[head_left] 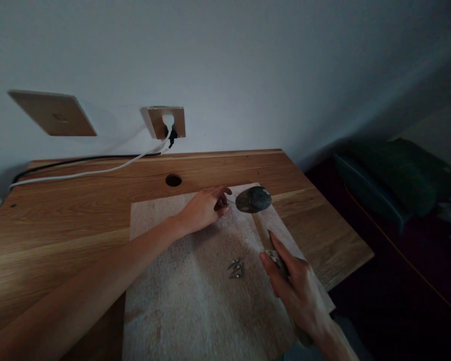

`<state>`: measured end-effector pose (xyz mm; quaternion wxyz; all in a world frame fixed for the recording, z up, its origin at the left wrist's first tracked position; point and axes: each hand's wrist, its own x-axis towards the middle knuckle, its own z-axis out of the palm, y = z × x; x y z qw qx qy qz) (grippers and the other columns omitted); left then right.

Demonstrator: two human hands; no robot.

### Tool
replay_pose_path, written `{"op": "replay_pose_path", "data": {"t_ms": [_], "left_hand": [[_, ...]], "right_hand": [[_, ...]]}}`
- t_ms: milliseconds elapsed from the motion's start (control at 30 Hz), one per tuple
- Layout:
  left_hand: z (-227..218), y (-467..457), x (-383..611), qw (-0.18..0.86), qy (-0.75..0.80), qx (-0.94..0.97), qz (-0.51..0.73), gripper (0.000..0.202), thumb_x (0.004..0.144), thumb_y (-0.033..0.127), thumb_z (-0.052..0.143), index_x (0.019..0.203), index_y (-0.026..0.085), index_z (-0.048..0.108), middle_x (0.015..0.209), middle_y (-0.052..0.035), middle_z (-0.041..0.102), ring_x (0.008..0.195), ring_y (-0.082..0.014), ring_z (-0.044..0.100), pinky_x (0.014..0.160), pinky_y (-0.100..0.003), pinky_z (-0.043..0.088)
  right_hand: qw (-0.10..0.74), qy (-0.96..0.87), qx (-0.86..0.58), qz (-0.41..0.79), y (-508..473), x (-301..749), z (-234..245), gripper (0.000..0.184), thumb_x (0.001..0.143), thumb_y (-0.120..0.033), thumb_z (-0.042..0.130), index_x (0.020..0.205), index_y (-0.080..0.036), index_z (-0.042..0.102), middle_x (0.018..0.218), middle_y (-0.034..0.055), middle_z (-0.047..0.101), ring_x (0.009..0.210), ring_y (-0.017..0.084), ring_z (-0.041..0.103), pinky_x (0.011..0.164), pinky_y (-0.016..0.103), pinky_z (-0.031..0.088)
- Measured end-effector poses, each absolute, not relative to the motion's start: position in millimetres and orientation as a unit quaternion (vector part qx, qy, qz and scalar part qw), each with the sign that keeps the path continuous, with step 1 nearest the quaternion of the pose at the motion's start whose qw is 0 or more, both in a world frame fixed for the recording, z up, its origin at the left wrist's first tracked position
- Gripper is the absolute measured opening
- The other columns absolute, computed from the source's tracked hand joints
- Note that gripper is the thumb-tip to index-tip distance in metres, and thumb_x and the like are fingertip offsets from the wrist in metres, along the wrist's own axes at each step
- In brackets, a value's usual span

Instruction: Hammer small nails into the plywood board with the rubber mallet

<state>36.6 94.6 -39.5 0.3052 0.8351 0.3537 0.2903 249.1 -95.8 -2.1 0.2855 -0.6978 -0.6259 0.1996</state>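
My right hand [298, 286] is closed around the handle of a mallet [253, 199] with a dark, rounded head. The mallet's head hovers over the far right part of a pale wooden board [165, 311], just right of my left hand [205, 208]. The left fingers are pinched close to the board's surface, and a small shiny metal tip shows between them; it looks like a nail, mostly hidden. A little pile of pointed metal nails [236, 268] lies on the board between my two hands.
Under the board is a wooden desk [60, 215] with a round cable hole [173, 180]. A white cable [97, 173] and a black cable [71, 160] run along the wall to a socket [176, 120]. Dark green cushions [394, 175] lie beyond the desk's right edge.
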Motion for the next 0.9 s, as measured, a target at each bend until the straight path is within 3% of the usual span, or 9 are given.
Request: {"op": "replay_pose_path", "data": {"t_ms": [133, 233, 367, 467, 667, 767, 900], "left_hand": [[-24, 85, 34, 0.261, 0.335, 0.864, 0.269, 0.014, 0.085, 0.017, 0.073, 0.096, 0.02, 0.064, 0.095, -0.0061, 0.072, 0.085, -0.0227, 0.069, 0.077, -0.036, 0.054], [-2, 64, 30, 0.261, 0.221, 0.925, 0.164, 0.013, 0.089, 0.024, 0.075, 0.084, 0.022, 0.063, 0.087, -0.0032, 0.071, 0.079, -0.0211, 0.067, 0.073, -0.035, 0.051], [19, 35, 29, 0.26, 0.154, 0.952, 0.037, 0.016, 0.087, 0.03, 0.08, 0.089, 0.022, 0.066, 0.088, -0.0029, 0.074, 0.078, -0.0212, 0.07, 0.067, -0.033, 0.05], [21, 26, 32, 0.245, 0.139, 0.959, -0.001, 0.011, 0.092, 0.023, 0.075, 0.099, 0.019, 0.069, 0.1, -0.006, 0.075, 0.088, -0.0229, 0.073, 0.072, -0.033, 0.053], [17, 28, 28, 0.231, 0.146, 0.962, -0.012, 0.017, 0.092, 0.005, 0.065, 0.099, 0.021, 0.07, 0.096, -0.0029, 0.074, 0.087, -0.0196, 0.072, 0.074, -0.03, 0.052], [18, 44, 18, 0.213, 0.168, 0.962, 0.014, 0.02, 0.087, 0.003, 0.064, 0.094, 0.021, 0.071, 0.091, -0.0025, 0.073, 0.084, -0.0191, 0.069, 0.073, -0.03, 0.049], [18, 80, 4, 0.279, 0.2, 0.935, 0.093, 0.018, 0.082, 0.006, 0.062, 0.088, 0.02, 0.07, 0.084, 0.0, 0.071, 0.075, -0.0155, 0.064, 0.073, -0.029, 0.046]], "right_hand": [[0.266, -0.62, -0.711, 0.2, -108, 259, -6, 0.065, 0.107, -0.053, 0.054, 0.149, -0.004, 0.064, 0.055, -0.0026, 0.059, 0.045, 0.019, 0.058, 0.045, 0.028, 0.049], [0.272, -0.605, -0.719, 0.208, -116, 265, -12, 0.061, 0.106, -0.052, 0.056, 0.148, -0.008, 0.065, 0.053, -0.004, 0.056, 0.044, 0.018, 0.056, 0.044, 0.026, 0.047], [0.294, -0.591, -0.715, 0.232, -118, 267, -17, 0.061, 0.104, -0.053, 0.057, 0.143, -0.008, 0.069, 0.05, -0.0067, 0.051, 0.043, 0.016, 0.053, 0.043, 0.025, 0.044], [0.294, -0.583, -0.714, 0.254, -114, 264, -15, 0.067, 0.104, -0.056, 0.056, 0.143, -0.003, 0.067, 0.05, -0.0075, 0.049, 0.043, 0.015, 0.05, 0.043, 0.025, 0.042], [0.282, -0.579, -0.71, 0.284, -112, 264, -12, 0.073, 0.105, -0.058, 0.053, 0.149, 0.0, 0.062, 0.051, -0.0072, 0.049, 0.044, 0.015, 0.049, 0.044, 0.025, 0.04], [0.285, -0.573, -0.707, 0.302, -114, 266, -14, 0.071, 0.106, -0.056, 0.052, 0.152, -0.002, 0.059, 0.051, -0.0076, 0.05, 0.046, 0.015, 0.05, 0.046, 0.025, 0.041], [0.29, -0.569, -0.703, 0.313, -115, 267, -16, 0.071, 0.107, -0.056, 0.052, 0.154, -0.003, 0.056, 0.051, -0.0082, 0.05, 0.045, 0.015, 0.051, 0.046, 0.025, 0.041]]}}
